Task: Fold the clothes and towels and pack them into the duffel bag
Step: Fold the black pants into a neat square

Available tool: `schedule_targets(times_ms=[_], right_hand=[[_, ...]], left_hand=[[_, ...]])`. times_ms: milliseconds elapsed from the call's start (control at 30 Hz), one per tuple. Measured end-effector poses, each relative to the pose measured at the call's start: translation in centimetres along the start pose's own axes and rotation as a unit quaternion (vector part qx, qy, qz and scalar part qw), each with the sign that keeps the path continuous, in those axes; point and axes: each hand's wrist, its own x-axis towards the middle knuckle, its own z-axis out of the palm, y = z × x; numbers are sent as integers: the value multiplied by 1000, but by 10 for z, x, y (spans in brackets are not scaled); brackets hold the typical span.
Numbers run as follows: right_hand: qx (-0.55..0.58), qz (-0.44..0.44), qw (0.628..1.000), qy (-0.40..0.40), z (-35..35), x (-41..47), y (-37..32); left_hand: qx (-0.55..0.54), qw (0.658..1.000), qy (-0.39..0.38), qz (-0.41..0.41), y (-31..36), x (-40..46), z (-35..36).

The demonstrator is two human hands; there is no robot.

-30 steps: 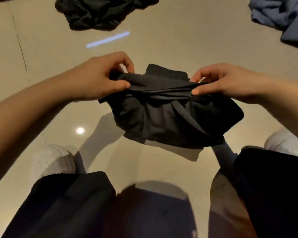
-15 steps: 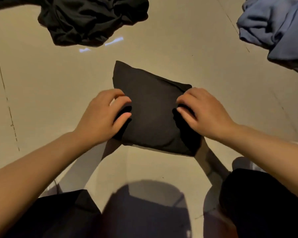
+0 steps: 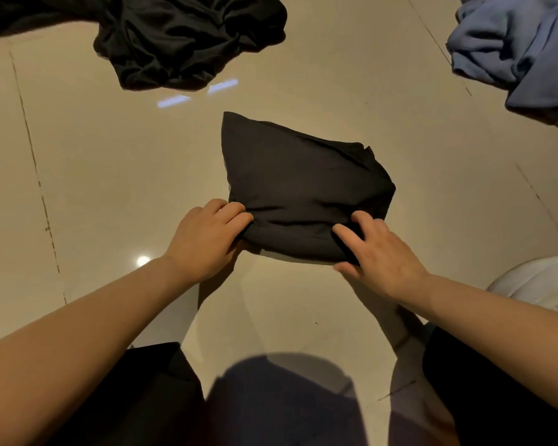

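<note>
1. While folded dark garment lies on tiled floor, our left hand pinches its near-left corner.
2. Our right hand grips near-right corner, fingers curled.
3. Black clothes pile far left, blue pile far right, both apart.

- The folded garment is plain charcoal black, with no print.
- The crumpled heap at the top is a glossier black.
- The cloth at the top right is dusty blue.
- The floor is glossy beige tile with thin dark joints.
- The shoe is white with a dotted mesh.
- The trousers are black.
</note>
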Motion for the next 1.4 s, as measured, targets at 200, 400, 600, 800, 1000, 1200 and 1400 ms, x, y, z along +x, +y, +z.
schedule_targets(times_ms=[200,400,600,800,1000,1200,1400], right_hand=[[85,0,996,-11,-24,-8,1],[501,56,848,-164,-85,-19,10],[683,26,720,-123,-126,-18,26],[669,136,728,-66,-131,-17,29],[242,260,928,110,-83,14,33],[127,-19,991,-28,-42,-6,-42],[0,1,999,-39,-10,4,-66]], left_hand=[[-19,998,60,10,-3,-26,-18],[-303,932,157,-120,14,-58,-63],[-439,855,236,-142,29,-38,-102],[-524,816,164,-182,25,-11,-116],[-441,807,50,-389,-8,36,-56],[-437,799,-86,-404,0,-28,-24],[-517,763,-169,-348,19,-48,-20]])
